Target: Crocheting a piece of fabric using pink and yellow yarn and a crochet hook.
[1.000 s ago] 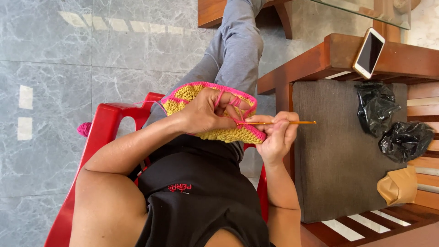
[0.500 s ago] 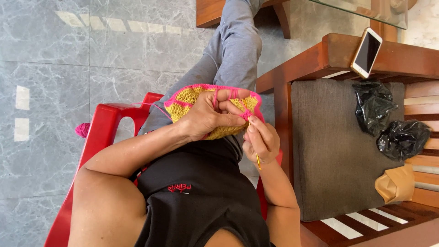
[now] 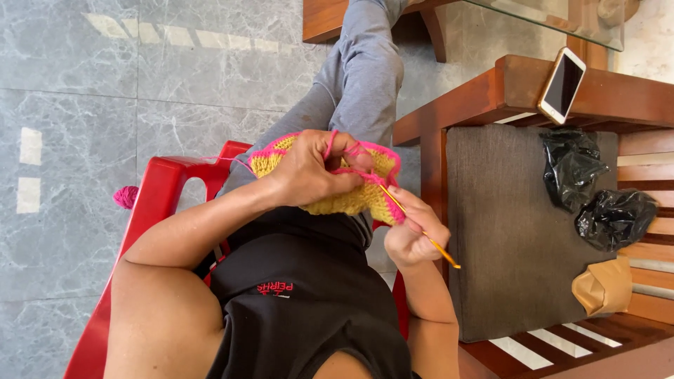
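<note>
At the bottom of the frame, nearest the camera, a black shirt and two bare arms fill the view, with the person's shoulders cut off by the lower edge. Just above, at the centre, the left hand is closed over a yellow crochet piece with a pink border, fingers curled across its top so that much of the piece is hidden beneath them; a strand of pink yarn loops over a finger. To the lower right of it the right hand is closed in a pinch on an orange crochet hook, whose tip goes into the pink edge of the piece; the hook end itself is too small to make out. A red plastic chair shows behind the left arm, with a pink yarn ball on the grey tile floor beside it. A grey trouser leg runs to the top edge. On the right stands a wooden seat with a brown cushion, carrying two black plastic bags and a tan bag; a phone lies on its armrest.
</note>
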